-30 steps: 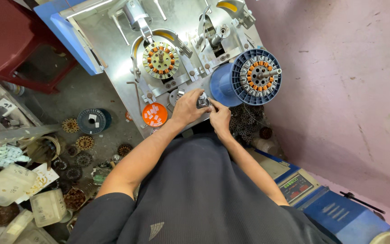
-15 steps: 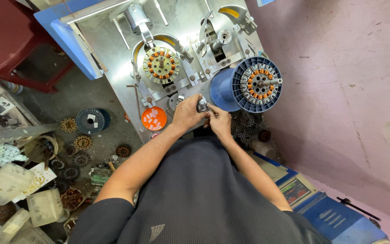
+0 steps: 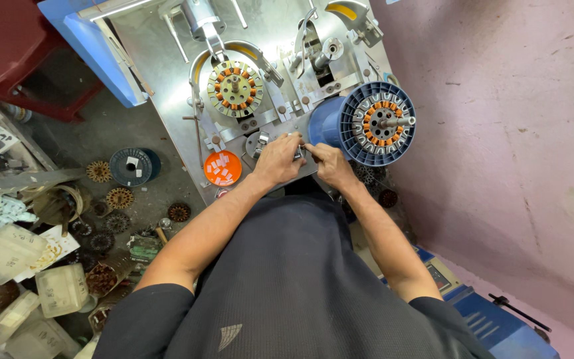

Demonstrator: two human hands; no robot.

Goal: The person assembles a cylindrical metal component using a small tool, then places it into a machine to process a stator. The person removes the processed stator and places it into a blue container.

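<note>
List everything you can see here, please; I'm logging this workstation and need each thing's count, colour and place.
winding machine plate: one, bare metal with blue edge, top centre
wound stator: one, metal with orange coils, mounted on plate
blue spool: one, blue, holding a second orange-coiled stator, right of plate
orange dish: one, orange with small white pieces, plate's lower left
dark reel: one, dark blue, on floor left
loose stator cores: several, rusty brown, floor left
plastic containers: several, clear, lower left
red stool: one, red, top left
left hand: fingers on a small metal part at plate's lower edge
right hand: beside it, fingers meeting the left's
</note>
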